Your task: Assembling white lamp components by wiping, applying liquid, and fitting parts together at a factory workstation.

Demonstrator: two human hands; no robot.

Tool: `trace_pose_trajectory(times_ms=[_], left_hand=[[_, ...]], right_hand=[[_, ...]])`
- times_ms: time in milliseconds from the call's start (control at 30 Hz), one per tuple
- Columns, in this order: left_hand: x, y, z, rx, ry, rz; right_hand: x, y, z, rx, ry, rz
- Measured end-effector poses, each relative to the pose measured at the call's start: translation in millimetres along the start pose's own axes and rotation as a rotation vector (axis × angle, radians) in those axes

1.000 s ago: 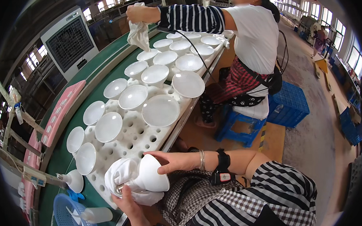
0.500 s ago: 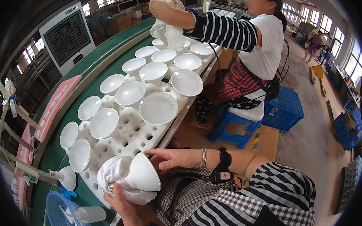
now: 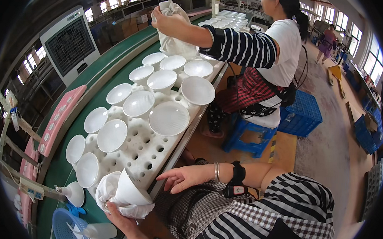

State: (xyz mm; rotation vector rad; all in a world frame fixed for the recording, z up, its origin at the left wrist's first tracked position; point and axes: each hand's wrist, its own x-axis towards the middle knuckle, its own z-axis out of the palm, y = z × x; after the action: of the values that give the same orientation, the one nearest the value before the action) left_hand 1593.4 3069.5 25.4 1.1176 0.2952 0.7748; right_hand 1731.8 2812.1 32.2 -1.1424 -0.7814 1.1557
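My left hand [image 3: 122, 221] is closed round a white reflector bulb [image 3: 132, 189] and a crumpled white cloth [image 3: 108, 190] wrapped about its narrow end. The bulb is tilted, its wide front facing right, over the near end of a white foam tray [image 3: 148, 152]. My right hand [image 3: 183, 178] is open and holds nothing, its fingers stretched toward the bulb but apart from it, by the table edge. Several more reflector bulbs, such as a wide one [image 3: 169, 119], stand face up in the tray's holes.
Another bulb [image 3: 75, 193] sits at a fixture [image 3: 38, 189] on the left. Below it are a blue basket [image 3: 59, 223] and a white squeeze bottle [image 3: 100, 231]. A co-worker [image 3: 278, 43] on a blue stool [image 3: 250, 138] holds a cloth [image 3: 175, 41] over the tray's far end.
My left hand has carried the bulb and cloth left and turned the bulb. My right hand, earlier at the bulb's rim, is now apart from it. The co-worker's hand and cloth have shifted.
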Motion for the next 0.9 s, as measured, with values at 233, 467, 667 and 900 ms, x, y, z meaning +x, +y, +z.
trace_pose_trajectory(times_ms=[233, 467, 667, 900], left_hand=[[-14, 9, 3, -0.017, -0.093, -0.058], [-39, 3, 17, 0.015, -0.185, -0.067], [-39, -9, 16, 0.126, -0.176, -0.072], [-35, -16, 15, 0.163, -0.228, -0.098]], right_hand=[[8, 2, 6, 0.005, -0.026, -0.003], [13, 7, 16, 0.487, -0.167, 0.044], [5, 3, 8, 0.486, -0.123, 0.057], [4, -5, 7, 0.428, 0.002, -0.024]])
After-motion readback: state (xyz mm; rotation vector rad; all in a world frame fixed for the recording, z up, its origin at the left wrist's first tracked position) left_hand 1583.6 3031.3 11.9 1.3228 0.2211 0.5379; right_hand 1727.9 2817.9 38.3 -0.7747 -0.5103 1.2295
